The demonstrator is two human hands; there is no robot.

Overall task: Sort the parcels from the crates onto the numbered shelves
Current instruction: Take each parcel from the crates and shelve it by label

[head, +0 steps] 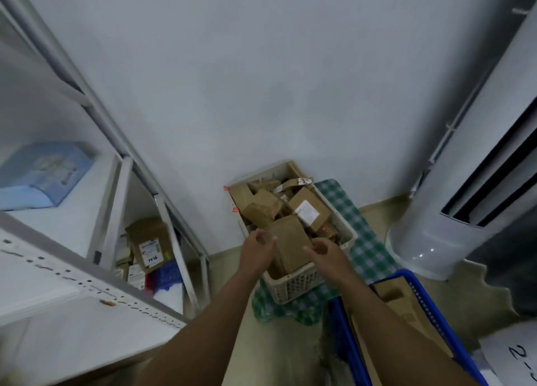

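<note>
Brown cardboard parcels (261, 208) fill the beige crate (293, 284) to its rim. Left hand (257, 249) and right hand (325, 250) hover over the crate's near end, flanking one large parcel (290, 240). The fingers are loosely curled at its edges; whether they grasp it cannot be told. Left of the crate, the shelf unit (87, 286) carries a few labelled parcels (149, 246) on a lower level. At the crate's near right, a blue crate (353, 348) also holds cardboard. Assessment: sorting appears to be at an early stage, with most parcels still to be shelved

Left hand (257, 251), right hand (327, 253), both extended forward, loosely curled
</note>
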